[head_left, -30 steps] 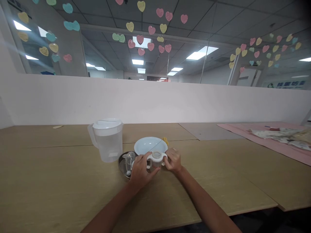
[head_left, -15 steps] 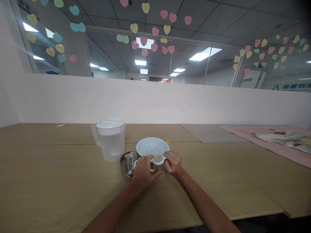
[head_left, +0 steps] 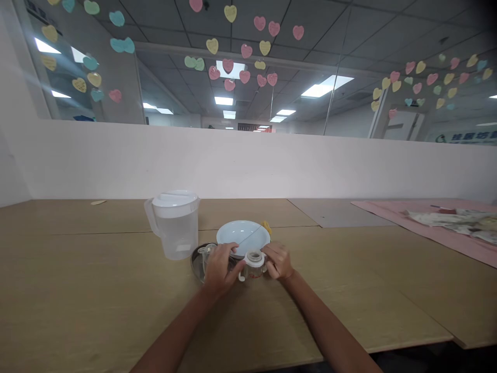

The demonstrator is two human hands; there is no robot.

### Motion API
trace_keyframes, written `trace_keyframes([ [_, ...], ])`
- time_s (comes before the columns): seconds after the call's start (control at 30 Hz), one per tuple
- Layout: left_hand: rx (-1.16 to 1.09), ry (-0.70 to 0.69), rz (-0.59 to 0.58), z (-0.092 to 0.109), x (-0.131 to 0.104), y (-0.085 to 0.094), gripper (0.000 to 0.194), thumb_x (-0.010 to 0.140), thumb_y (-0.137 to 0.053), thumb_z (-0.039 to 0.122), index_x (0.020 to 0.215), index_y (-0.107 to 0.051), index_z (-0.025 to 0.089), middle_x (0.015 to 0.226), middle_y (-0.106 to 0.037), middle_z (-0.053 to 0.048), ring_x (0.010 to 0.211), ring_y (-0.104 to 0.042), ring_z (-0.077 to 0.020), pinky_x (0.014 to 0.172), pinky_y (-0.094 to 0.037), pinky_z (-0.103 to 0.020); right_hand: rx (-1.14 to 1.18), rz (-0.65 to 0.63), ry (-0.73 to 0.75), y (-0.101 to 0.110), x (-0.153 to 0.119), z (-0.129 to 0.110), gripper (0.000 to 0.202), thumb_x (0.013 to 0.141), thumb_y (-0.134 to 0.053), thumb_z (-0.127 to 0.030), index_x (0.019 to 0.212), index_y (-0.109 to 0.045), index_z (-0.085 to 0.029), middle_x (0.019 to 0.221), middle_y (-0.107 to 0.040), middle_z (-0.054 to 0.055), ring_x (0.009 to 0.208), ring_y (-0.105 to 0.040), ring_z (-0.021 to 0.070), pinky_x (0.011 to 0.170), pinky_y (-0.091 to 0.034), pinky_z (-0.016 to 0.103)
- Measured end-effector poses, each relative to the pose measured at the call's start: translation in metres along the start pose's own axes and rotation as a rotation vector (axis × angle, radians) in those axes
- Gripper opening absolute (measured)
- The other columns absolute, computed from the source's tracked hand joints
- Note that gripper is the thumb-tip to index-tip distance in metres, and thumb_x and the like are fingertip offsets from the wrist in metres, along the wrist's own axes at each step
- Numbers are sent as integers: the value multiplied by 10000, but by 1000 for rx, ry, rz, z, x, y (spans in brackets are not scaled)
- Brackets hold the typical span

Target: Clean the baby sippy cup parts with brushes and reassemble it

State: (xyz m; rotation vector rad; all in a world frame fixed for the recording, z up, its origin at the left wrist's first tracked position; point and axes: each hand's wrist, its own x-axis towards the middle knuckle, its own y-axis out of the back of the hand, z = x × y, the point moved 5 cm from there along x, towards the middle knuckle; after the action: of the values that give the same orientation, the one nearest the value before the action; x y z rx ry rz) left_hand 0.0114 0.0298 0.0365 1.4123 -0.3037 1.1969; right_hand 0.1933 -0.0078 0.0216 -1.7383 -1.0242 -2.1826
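Note:
A small clear bottle (head_left: 254, 264) with a white collar and white side handles stands in front of a pale bowl (head_left: 243, 235). My right hand (head_left: 278, 260) grips the bottle by its right-hand handle, fingers closed. My left hand (head_left: 222, 269) is just left of the bottle, with thumb and fingers apart and nothing held between them. Behind and under that hand is a round metal dish (head_left: 196, 263), partly hidden, with a clear plastic piece (head_left: 205, 253) in it.
A lidded plastic pitcher (head_left: 178, 228) of clear liquid stands left of the dish. Something yellow (head_left: 266, 226) lies behind the bowl. A pink cloth (head_left: 419, 223) with crumpled material on it covers the far right of the table (head_left: 97, 290).
My left hand has let go of the bottle, moved slightly left and opened. My right hand stays on the handle. The view has shifted slightly.

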Motion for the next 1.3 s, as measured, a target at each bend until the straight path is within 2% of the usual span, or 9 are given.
trace_keyframes([
  [0.13, 137, 276, 96, -49, 1, 18, 257, 879, -383, 324, 880, -596, 178, 840, -650, -59, 831, -581, -203, 765, -403, -307, 75, 108, -146, 6, -7, 12, 330, 675, -378, -171, 867, -645, -150, 743, -638, 79, 708, -589, 208, 666, -450, 339],
  [0.27, 321, 525, 7, -88, -2, 27, 223, 854, -384, 214, 926, -591, 174, 819, -665, -50, 769, -596, -189, 691, -402, -276, 122, 131, -552, 0, -7, 44, 321, 713, -375, -178, 884, -646, -159, 695, -636, 55, 658, -591, 182, 662, -466, 300],
  [0.37, 432, 537, -106, -92, 0, 25, 271, 855, -378, 181, 1062, -553, 174, 890, -665, -64, 817, -603, -199, 716, -395, -286, 169, -89, -786, -21, 10, 66, 354, 709, -380, -161, 952, -637, -151, 633, -617, 26, 577, -566, 148, 605, -455, 247],
  [0.5, 533, 526, -292, -89, 1, 13, 259, 804, -425, 101, 1008, -570, 167, 980, -632, -98, 916, -589, -221, 757, -389, -307, 276, -635, -986, -68, 29, 81, 455, 697, -401, -94, 1101, -598, -164, 697, -653, 22, 500, -546, 91, 524, -426, 181],
  [0.57, 536, 526, -326, -89, -1, 8, 263, 778, -436, 63, 974, -579, 166, 1002, -614, -98, 927, -584, -211, 754, -389, -298, 337, -819, -1036, -89, 32, 82, 339, 701, -451, -114, 970, -656, -135, 626, -650, 31, 439, -539, 94, 473, -423, 184],
  [0.67, 552, 538, -343, -92, -4, 5, 260, 791, -428, 79, 983, -581, 163, 1037, -590, -104, 932, -578, -207, 741, -388, -297, 378, -917, -1053, -110, 32, 86, 125, 667, -542, -127, 641, -661, -101, 487, -609, 41, 394, -542, 116, 445, -438, 201],
  [0.9, 614, 524, -399, -91, -4, 2, 245, 824, -402, 187, 974, -596, 168, 939, -654, -109, 955, -560, -269, 807, -344, -390, 406, -678, -1032, -98, 57, 101, 99, 699, -575, -81, 738, -665, -94, 624, -669, 55, 499, -589, 93, 478, -450, 155],
  [1.13, 643, 507, -434, -83, -2, 7, 278, 743, -485, 159, 1007, -570, 170, 876, -679, -122, 961, -573, -285, 829, -337, -401, 580, -255, -867, -25, 124, 67, 117, 755, -552, -126, 819, -647, -101, 735, -672, 76, 618, -632, 128, 496, -519, 202],
  [1.3, 572, 608, -442, -80, 0, 14, 266, 731, -486, 99, 988, -548, 130, 877, -671, -139, 876, -620, -258, 726, -400, -323, 548, -155, -712, 26, 151, 24, 123, 751, -588, -204, 801, -664, -121, 743, -672, 61, 639, -644, 141, 503, -535, 214],
])
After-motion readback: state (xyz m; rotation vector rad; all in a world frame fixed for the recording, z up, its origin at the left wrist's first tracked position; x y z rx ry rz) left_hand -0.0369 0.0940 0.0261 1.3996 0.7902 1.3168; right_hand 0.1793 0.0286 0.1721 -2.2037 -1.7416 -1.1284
